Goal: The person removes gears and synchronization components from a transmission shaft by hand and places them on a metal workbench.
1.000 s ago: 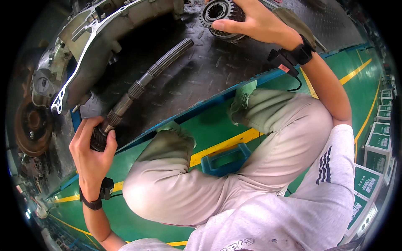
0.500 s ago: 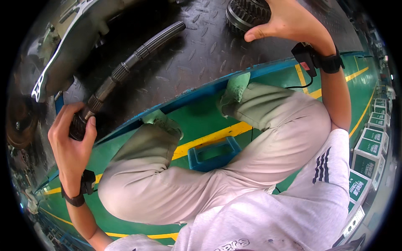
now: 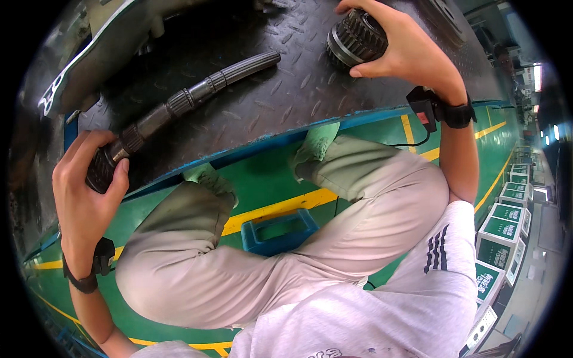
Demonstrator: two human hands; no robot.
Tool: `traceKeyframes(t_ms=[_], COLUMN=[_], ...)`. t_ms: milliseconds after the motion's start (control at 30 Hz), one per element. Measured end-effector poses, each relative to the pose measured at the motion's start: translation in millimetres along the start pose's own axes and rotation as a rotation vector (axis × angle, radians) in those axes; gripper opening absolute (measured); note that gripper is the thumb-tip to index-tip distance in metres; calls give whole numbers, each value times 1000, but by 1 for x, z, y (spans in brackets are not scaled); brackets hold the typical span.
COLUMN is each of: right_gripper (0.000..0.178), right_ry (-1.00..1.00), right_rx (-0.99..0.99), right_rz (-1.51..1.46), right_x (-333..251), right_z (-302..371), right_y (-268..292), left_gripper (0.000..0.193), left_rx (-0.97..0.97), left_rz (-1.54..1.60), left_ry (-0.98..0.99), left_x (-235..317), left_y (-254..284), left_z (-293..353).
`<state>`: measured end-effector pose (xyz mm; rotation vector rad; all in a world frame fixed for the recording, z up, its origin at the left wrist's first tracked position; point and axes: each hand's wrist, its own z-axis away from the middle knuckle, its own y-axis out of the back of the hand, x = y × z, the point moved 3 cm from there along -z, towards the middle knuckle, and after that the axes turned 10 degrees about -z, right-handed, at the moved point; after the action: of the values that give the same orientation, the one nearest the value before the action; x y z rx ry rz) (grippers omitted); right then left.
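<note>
A long splined metal shaft lies slantwise over the dark workbench, its geared end at the left. My left hand is closed round that end, thumb on the near side and fingers over the far side. At the upper right stands a dark gear with a ring of teeth and a smooth lighter band. My right hand grips it from the right, thumb at its near side and fingers reaching over the far side. The palm hides part of the gear.
The bench top is dark tread plate with a blue edge. A large metal casting sits at the far left. Below the bench, a blue plastic stool shows between my legs. White-and-green boxes line the right side.
The whole view has shifted, so bench and legs sit differently in it. The fingers of my right hand now show beyond the gear. Both hands stay at the same parts.
</note>
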<state>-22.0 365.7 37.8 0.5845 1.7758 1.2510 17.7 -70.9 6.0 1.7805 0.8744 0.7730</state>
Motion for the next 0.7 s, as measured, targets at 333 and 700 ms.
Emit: traceKeyframes(t_ms=[333, 700], right_gripper=[64, 66], right_ry=[-61, -148], right_rx=[39, 44], right_rz=[-50, -169], right_x=[3, 17], right_z=[0, 2], right_y=[-1, 12], left_gripper=[29, 30], left_rx=[8, 12], left_rz=[38, 41], left_ry=[34, 39], left_x=[0, 0], left_y=[1, 0], left_z=[2, 2])
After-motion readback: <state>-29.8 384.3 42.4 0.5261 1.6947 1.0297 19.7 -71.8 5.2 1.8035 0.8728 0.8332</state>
